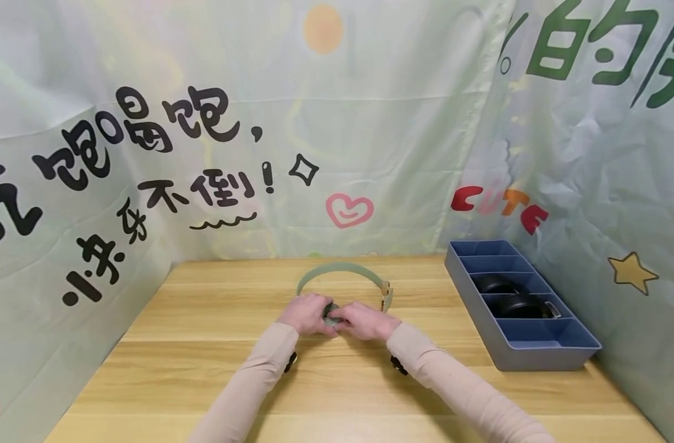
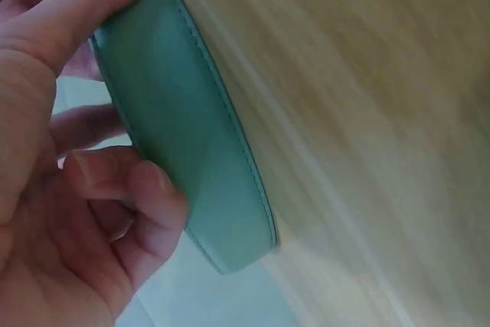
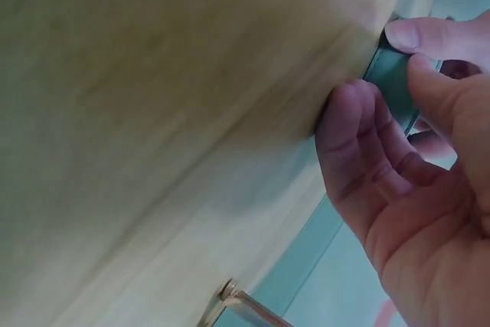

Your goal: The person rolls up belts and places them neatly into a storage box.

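A green belt with stitched edges curves in an arc behind both hands on the wooden table, its gold-coloured buckle at the right end. Between the hands, the other part is wound into a small coil standing on edge. My left hand holds the coil from the left; in the left wrist view its thumb lies over the green strap and its fingers bend behind it. From the right, my right hand grips the coil with thumb and fingers. The hands partly hide the coil.
At the right stands a grey-blue divided box holding black rolled belts in two compartments. Printed cloth hangs behind the table and along both sides. Dark wrist straps show under the sleeves.
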Tool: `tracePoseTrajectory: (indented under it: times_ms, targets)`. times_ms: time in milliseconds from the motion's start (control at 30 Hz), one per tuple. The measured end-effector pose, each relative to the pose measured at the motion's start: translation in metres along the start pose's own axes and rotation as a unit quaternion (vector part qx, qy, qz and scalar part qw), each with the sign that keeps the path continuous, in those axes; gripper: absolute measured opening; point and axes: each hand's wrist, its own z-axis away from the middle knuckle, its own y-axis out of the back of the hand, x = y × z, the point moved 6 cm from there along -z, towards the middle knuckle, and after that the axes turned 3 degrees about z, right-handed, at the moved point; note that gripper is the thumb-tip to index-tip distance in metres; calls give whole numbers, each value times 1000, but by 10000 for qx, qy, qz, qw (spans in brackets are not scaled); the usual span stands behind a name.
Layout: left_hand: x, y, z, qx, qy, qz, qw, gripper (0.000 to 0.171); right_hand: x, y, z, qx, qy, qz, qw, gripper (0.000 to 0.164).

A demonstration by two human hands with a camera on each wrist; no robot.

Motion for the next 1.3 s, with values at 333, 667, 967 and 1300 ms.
tracePoseTrajectory:
  times_ms: [333,667,967,1300]
  targets:
    - [4,-1,2,-538,-257,579,9965,59,6,-1,2,-176,29,226,9996,27]
    - [3,-2,1,-85,62,276,9996,51,8,0,0,-478,-336,142,9982,26]
    - [6,3,4,-544,-313,767,9951,73,14,2,-3,-866,-864,-782,9894,22]
    - [1,2,3,-495,-27,1323,9900,66,23,-1,-6,-1391,-1555,-1781,9616,19]
